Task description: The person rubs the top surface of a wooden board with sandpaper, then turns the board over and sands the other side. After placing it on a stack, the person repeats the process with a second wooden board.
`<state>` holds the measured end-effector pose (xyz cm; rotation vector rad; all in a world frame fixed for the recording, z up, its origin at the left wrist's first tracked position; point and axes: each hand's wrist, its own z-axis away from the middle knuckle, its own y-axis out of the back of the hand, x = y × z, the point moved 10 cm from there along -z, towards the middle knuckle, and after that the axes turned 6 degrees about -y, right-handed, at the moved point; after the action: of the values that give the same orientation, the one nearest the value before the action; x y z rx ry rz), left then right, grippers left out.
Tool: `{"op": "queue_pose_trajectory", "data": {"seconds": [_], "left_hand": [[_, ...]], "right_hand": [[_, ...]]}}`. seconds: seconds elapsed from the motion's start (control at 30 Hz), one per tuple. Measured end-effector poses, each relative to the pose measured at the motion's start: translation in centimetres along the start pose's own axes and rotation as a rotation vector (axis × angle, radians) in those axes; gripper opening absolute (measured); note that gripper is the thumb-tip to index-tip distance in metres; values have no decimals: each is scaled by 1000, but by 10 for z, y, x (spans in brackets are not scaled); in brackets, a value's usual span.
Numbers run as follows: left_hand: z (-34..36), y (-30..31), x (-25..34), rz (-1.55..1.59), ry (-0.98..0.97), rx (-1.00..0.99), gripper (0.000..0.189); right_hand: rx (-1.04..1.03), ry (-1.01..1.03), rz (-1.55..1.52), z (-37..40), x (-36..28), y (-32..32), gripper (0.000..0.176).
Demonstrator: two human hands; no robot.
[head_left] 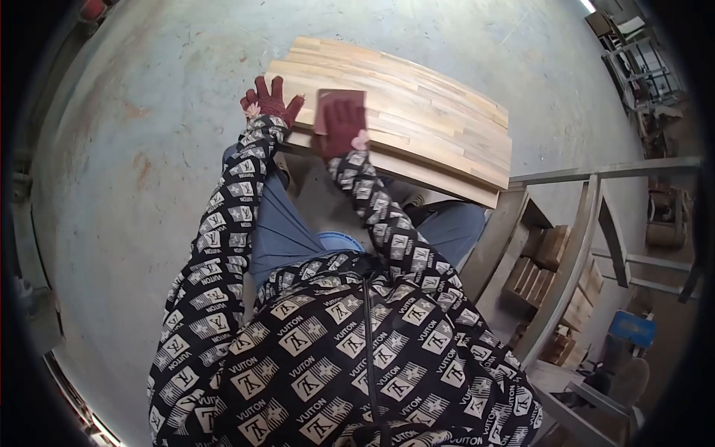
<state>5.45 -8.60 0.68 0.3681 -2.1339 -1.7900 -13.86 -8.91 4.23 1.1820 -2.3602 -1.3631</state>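
Observation:
A pale wooden panel point(432, 112) made of glued strips lies flat in front of me, with another board edge showing beneath it. My left hand point(269, 103), in a dark red knitted glove, rests at the panel's left end with its fingers spread and nothing in them. My right hand point(344, 127), gloved alike and slightly blurred, presses a reddish-brown sheet of sandpaper point(351, 95) onto the panel near its left end. The sheet's top and left edges show past the fingers; its underside is hidden.
At my right stands a metal frame point(596, 216), with wood blocks point(525, 281) stacked beside it. A blue box point(633, 328) sits farther right. Part of a blue round seat or rim point(341, 241) shows between my legs. Concrete floor point(134, 164) surrounds the panel.

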Motion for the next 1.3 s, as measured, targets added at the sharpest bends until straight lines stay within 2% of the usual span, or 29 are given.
{"op": "queue_pose_trajectory", "data": {"seconds": [0.03,0.1,0.13,0.17,0.2,0.23,0.27,0.3,0.33,0.37,0.4,0.43,0.5,0.53,0.6,0.67,0.73,0.8,0.83,0.87,0.9,0.93,1.0,1.07,1.1,1.13,1.2,1.27,1.3], "left_hand": [[-1,-4,-2,-20,8,0,85],[-3,-11,-6,-9,25,-18,87],[-4,-8,-5,-10,18,-20,87],[-3,-5,-4,-1,23,-36,87],[-1,-6,-3,11,32,-54,88],[-1,-8,-4,4,28,-53,87],[-1,-9,-3,17,40,-58,87],[-1,-7,-1,18,25,-21,87],[0,-3,-1,17,11,17,86],[1,2,1,15,11,0,85],[2,4,1,26,27,-5,85],[2,5,1,17,20,-12,85],[2,7,3,-11,26,-24,83],[3,8,2,-6,35,-22,83],[2,11,3,5,18,-36,81],[1,3,1,-6,10,-6,80],[-1,2,0,-8,-38,139,78],[-1,-2,-2,3,-34,119,81],[-3,-4,-3,9,-23,86,82],[-3,-6,-5,18,-10,51,82],[-3,-6,-4,9,-15,47,83],[-4,-1,-3,6,-19,48,83],[0,-4,-2,-1,27,-64,86],[0,-9,-1,-7,14,-35,84],[0,-5,0,-7,7,-25,84],[1,-2,0,-8,0,-15,83],[3,2,1,-5,9,-1,82],[3,5,3,-4,0,12,81],[3,6,3,-3,4,9,81]], "right_hand": [[19,-15,-4,-10,-3,10,46],[-272,-14,-143,-14,-4,0,51],[-97,69,-100,-3,7,7,55],[-83,17,-71,6,36,4,53],[-179,-105,-32,13,70,8,49],[0,-155,-139,44,130,5,46],[84,-145,79,56,163,25,46],[87,-328,48,81,227,30,44],[17,-273,227,67,218,84,41],[233,-203,218,83,239,115,37],[188,-201,202,82,251,135,39],[116,-229,224,84,265,145,40],[119,-330,419,87,277,143,39],[124,-401,490,84,273,137,37],[274,-493,316,89,263,96,41],[236,-347,128,67,208,41,49],[-24,-284,15,45,139,-32,57],[-154,-48,68,31,60,-79,61],[-250,-40,-18,2,3,-22,61],[-415,-75,-45,-12,-10,-11,61],[-375,-31,-101,-13,-8,-3,61],[-341,17,-152,-9,2,2,61],[-85,-38,-13,16,60,5,57],[-100,-214,51,45,164,8,52],[-12,-380,76,68,216,27,47],[137,-294,110,76,240,71,42],[176,-282,259,92,289,122,36],[69,-367,346,96,321,149,32],[65,-477,279,100,330,151,40]]}}
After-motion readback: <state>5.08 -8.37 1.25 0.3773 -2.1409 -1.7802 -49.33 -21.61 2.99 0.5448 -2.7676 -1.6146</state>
